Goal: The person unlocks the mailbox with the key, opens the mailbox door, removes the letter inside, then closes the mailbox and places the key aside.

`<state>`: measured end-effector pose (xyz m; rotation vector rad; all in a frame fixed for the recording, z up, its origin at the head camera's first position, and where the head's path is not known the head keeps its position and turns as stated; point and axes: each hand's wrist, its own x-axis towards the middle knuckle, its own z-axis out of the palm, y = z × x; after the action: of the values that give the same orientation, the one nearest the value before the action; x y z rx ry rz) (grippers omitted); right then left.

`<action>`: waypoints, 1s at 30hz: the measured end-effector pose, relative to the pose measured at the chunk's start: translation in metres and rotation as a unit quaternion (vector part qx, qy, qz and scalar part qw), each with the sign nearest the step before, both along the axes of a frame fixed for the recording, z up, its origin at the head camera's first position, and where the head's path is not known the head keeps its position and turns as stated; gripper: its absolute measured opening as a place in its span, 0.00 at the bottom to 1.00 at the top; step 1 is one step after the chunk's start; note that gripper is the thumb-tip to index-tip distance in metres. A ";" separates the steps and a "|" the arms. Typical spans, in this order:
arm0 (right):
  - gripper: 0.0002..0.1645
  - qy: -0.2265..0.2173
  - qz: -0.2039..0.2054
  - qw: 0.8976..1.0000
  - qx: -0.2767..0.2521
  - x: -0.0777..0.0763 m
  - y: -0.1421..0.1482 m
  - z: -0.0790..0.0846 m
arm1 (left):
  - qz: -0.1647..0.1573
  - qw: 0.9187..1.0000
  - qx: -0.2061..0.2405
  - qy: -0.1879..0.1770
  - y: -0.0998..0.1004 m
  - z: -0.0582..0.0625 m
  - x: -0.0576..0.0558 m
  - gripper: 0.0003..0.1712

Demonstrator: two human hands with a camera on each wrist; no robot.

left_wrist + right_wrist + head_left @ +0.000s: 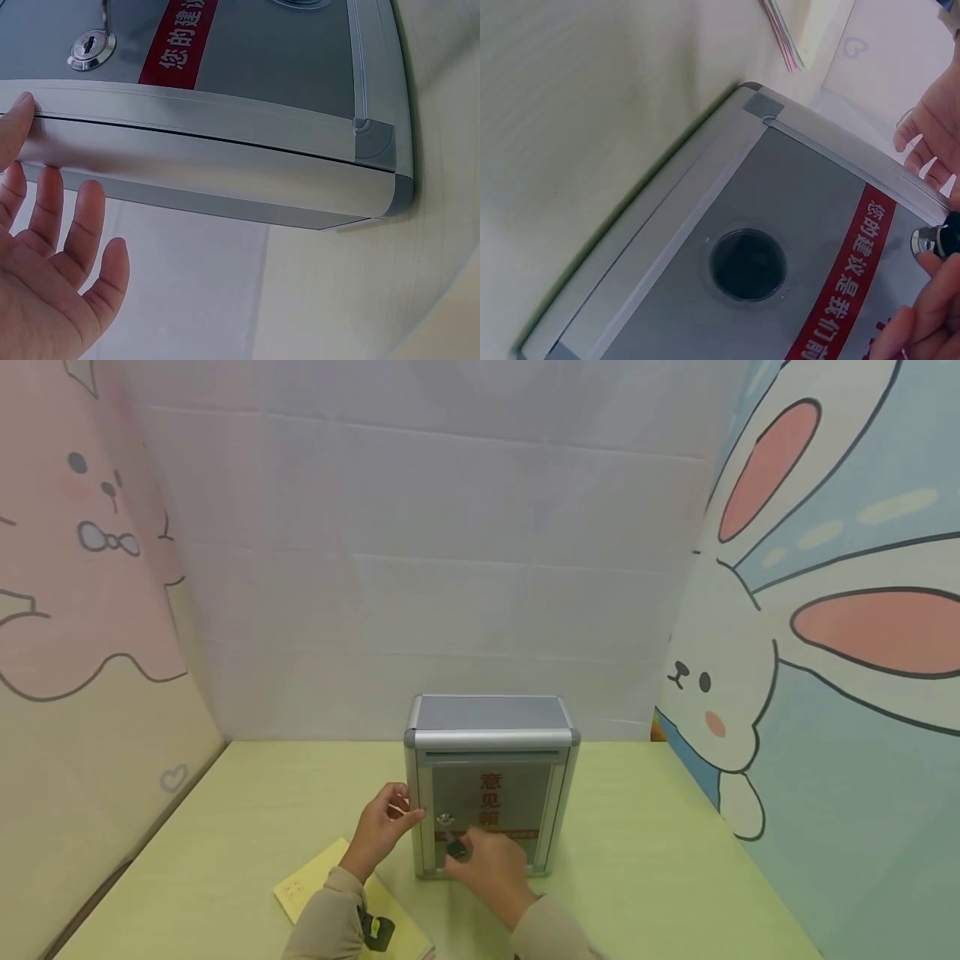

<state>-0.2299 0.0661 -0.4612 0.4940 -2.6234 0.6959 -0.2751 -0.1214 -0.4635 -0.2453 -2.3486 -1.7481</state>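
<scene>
A grey metal suggestion box (491,714) with red lettering stands upright on the table. My left hand (378,827) is at its left side. In the left wrist view the thumb (22,116) lies on the front frame, while the loosely bent fingers (82,221) meet the side edge or spread away from it. My right hand (491,864) pinches a key (456,849) with a black head, its metal shank pointing up towards the lock. The round silver lock (91,46) shows its bare slot.
A pad of yellow paper (311,872) lies on the pale table (645,860), partly under my left forearm. A white cloth (450,568) hangs behind the box. Walls with a painted rabbit (727,668) and a pink figure (97,568) stand at either side.
</scene>
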 end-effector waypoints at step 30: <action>0.10 -0.101 -0.007 0.991 0.090 0.013 0.034 -0.038 | 0.009 1.000 -0.004 -0.004 0.001 -0.003 0.000 0.15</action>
<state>-0.2165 0.0999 -0.4995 0.4778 -2.8934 0.5325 -0.2754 -0.1208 -0.4662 -0.2182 -2.3562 -1.7354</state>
